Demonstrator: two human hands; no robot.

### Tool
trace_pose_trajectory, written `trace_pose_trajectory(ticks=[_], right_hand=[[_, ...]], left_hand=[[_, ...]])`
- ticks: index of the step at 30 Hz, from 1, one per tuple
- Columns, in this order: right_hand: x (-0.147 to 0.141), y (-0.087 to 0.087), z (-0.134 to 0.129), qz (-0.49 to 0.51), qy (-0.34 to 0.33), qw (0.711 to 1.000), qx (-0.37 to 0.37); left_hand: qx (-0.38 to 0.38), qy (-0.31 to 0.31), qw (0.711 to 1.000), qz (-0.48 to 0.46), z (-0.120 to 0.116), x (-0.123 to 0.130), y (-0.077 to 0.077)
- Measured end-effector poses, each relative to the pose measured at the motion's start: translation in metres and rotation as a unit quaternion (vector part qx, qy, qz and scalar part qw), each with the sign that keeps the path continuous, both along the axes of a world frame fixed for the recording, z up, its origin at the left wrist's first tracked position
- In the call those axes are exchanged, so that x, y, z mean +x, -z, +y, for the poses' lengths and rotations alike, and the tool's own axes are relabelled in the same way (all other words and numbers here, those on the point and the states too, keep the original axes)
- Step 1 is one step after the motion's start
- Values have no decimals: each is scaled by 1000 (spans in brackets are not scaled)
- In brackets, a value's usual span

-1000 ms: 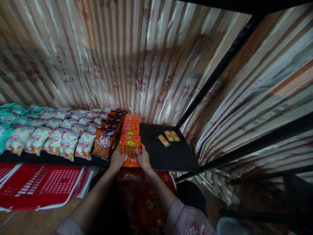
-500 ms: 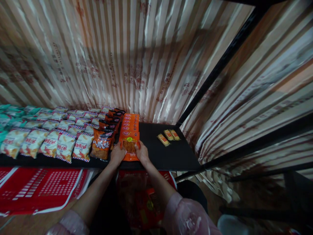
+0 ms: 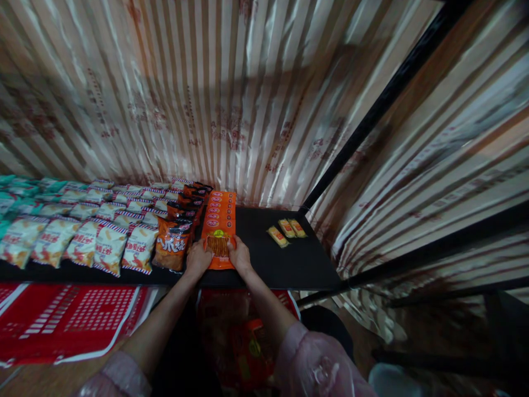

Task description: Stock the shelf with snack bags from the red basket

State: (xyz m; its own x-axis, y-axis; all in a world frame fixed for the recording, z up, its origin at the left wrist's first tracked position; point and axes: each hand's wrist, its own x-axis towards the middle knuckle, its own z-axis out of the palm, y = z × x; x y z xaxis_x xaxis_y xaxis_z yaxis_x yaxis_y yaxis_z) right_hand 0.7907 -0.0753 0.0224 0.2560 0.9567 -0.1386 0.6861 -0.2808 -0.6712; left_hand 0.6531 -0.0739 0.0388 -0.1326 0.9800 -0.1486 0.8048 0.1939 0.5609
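Note:
An orange snack packet [image 3: 219, 248] with a clear window lies at the front of a column of overlapping orange packets [image 3: 219, 207] on the black shelf [image 3: 285, 267]. My left hand [image 3: 199, 258] grips its left edge, and my right hand [image 3: 239, 256] its right edge, with fingers closed and partly hidden. Just left of my left hand stands an orange-and-black snack bag [image 3: 170, 245], the front one of its row. To the right, three small yellow wrapped snacks [image 3: 278, 236] lie apart from my right hand.
Rows of white snack bags [image 3: 111, 248] and green bags [image 3: 16, 201] fill the shelf's left side. A red basket [image 3: 82, 317] sits below, and another red basket [image 3: 206, 309] holding orange packets is under my arms. A black frame post [image 3: 355, 140] slants at right before striped curtains [image 3: 231, 82].
The orange packet has shifted slightly away from the shelf's front edge, closer against the packets behind it. Both hands keep hold of its sides.

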Motion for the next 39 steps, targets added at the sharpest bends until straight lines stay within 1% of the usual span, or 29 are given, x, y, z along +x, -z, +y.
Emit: trace_pose_trajectory(ticks=[5,8,10,12,15,18,22,28,32,36,39], right_hand=[[-1,-2,1,5,8,1000,1],[-1,-2,0,9,8,1000,9],[-1,-2,0,11,9,1000,14],[-1,-1,-1,13,8,1000,22],[-1,-1,-2,17,9,999,25],[-1,-1,-2,23,14,999,18],[0,1,-1,25,9,999,19],[1,4,0,31,-1,999,32],[0,5,0,28,6,999,29],[0,6,0,16,8,999,27],[1,8,0,11,5,1000,20]], left_hand=[[-9,27,1000,14,-6,0,-3],[26,51,997,59,-16,3,-8],[59,85,989,106,-22,7,-13],[75,122,981,129,-24,12,-16],[82,165,975,120,-18,19,-15],[77,192,974,94,-4,24,-8],[78,206,972,76,17,30,3],[80,192,974,90,39,38,14],[90,197,971,100,45,43,12],[44,201,974,100,46,48,7],[31,198,975,100,46,50,7]])
